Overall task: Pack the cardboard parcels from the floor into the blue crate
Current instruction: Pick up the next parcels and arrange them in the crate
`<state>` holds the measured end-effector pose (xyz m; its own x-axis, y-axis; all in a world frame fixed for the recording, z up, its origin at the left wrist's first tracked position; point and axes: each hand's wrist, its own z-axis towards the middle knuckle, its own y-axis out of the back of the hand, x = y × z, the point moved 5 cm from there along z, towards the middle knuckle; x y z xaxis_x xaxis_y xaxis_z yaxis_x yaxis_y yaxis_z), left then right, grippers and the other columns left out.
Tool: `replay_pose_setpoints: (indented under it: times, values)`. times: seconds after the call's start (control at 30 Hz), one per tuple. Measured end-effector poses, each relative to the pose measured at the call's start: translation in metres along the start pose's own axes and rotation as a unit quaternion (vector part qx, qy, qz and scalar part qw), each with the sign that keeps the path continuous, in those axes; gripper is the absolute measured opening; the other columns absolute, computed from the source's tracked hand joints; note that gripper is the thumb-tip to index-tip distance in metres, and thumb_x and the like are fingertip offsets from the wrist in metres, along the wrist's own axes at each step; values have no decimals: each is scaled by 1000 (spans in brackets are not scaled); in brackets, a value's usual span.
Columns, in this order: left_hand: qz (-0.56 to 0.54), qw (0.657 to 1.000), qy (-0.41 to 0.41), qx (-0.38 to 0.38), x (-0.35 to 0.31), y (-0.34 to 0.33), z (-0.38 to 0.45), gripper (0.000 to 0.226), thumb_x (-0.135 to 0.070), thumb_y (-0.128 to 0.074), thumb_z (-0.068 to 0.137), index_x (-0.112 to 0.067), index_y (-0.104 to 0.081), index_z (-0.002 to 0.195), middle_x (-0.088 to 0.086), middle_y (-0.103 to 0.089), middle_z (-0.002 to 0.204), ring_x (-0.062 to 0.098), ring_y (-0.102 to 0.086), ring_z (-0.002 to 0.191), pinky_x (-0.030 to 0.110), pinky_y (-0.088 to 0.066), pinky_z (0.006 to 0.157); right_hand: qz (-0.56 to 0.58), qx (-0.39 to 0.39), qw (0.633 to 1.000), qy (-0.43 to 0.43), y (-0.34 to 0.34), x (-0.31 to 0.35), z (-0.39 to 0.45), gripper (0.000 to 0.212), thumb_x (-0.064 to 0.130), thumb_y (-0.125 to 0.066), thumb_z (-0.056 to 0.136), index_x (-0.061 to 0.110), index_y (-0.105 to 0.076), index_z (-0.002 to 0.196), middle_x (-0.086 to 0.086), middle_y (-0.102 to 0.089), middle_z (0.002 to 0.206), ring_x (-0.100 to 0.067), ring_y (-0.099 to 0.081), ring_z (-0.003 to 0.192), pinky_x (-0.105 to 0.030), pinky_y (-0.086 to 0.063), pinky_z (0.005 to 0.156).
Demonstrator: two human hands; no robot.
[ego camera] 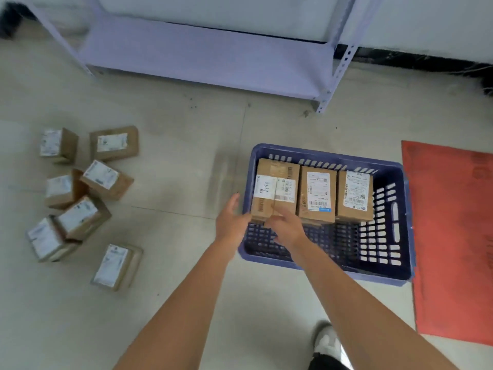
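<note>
The blue crate (394, 209) stands on the floor right of centre, with three cardboard parcels side by side along its far wall. The leftmost parcel (274, 188) carries a white label with handwriting. My right hand (286, 228) reaches over the crate's near left corner, fingers relaxed, touching that parcel's near end. My left hand (230, 220) hovers just outside the crate's left wall, fingers straight and holding nothing. Several more labelled cardboard parcels (106, 178) lie scattered on the floor at the left.
A lilac metal shelf unit (213, 60) stands against the far wall. A red mat (450, 236) lies on the floor right of the crate. My shoe (325, 340) shows at the bottom. Pale floor tiles (181, 161) separate the parcels from the crate.
</note>
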<state>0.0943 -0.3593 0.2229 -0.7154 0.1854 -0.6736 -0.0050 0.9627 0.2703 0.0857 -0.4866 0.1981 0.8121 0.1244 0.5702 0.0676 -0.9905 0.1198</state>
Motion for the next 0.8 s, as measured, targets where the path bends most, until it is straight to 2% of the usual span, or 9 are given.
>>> replay_pose_setpoints:
  times: [0.1,0.27,0.37,0.5,0.57,0.67,0.7,0.73,0.8]
  values:
    - [-54,997,39,-33,4,99,-14,57,-4,-54,85,-25,-44,138,6,-48,141,25,-51,123,38,-43,101,-6,23,999,-32,-83,33,-45,59,6,-61,85,13,-41,140,-10,-50,134,-22,-48,112,-37,-40,100]
    - [-89,991,80,-54,3,233,-43,54,-2,-51,86,-21,-45,137,8,-50,137,25,-52,118,37,-41,100,-4,46,998,-46,-197,86,-114,65,12,-63,83,21,-38,142,-5,-50,130,-17,-46,107,-36,-38,105]
    - [-93,991,80,-54,13,289,-40,55,-3,-49,87,-22,-43,138,6,-48,137,21,-51,109,32,-41,92,-13,53,998,-39,-256,105,-125,66,15,-64,81,25,-39,141,-4,-53,128,-17,-47,109,-38,-38,108]
    - [-101,988,96,-64,39,339,-16,56,-2,-49,87,-20,-41,139,9,-46,140,22,-50,114,39,-41,103,-28,76,996,-34,-319,114,-111,64,16,-65,80,25,-40,139,-7,-55,129,-19,-48,108,-34,-39,103]
    - [-101,985,112,-80,50,360,-2,55,-2,-49,87,-18,-42,139,9,-46,141,17,-50,103,26,-43,90,-40,77,996,-33,-343,115,-95,64,16,-65,80,24,-41,139,-6,-57,124,-19,-48,108,-34,-40,102]
    - [-108,982,127,-89,71,383,27,51,3,-45,90,-12,-40,139,10,-47,137,8,-50,76,2,-41,51,-38,73,996,-44,-370,111,-64,60,11,-65,81,21,-43,136,-3,-60,105,-19,-48,103,-34,-40,100]
    - [-107,980,143,-83,80,389,33,49,4,-43,91,-9,-40,138,9,-48,133,4,-48,71,-1,-39,45,-38,74,995,-51,-378,111,-55,59,10,-64,81,21,-44,135,-2,-60,100,-19,-47,100,-33,-41,95]
    - [-103,979,151,-86,89,396,41,47,5,-43,91,-8,-41,137,7,-48,129,3,-48,73,-3,-40,48,-40,75,995,-55,-386,111,-45,57,9,-63,82,20,-45,135,-2,-60,97,-19,-47,97,-31,-41,89]
    - [-105,978,152,-101,107,408,57,47,-2,-50,89,-14,-45,134,6,-51,135,14,-58,93,10,-49,81,-52,73,994,-59,-400,105,-27,55,7,-62,82,19,-47,134,-3,-59,95,-20,-45,91,-29,-39,81]
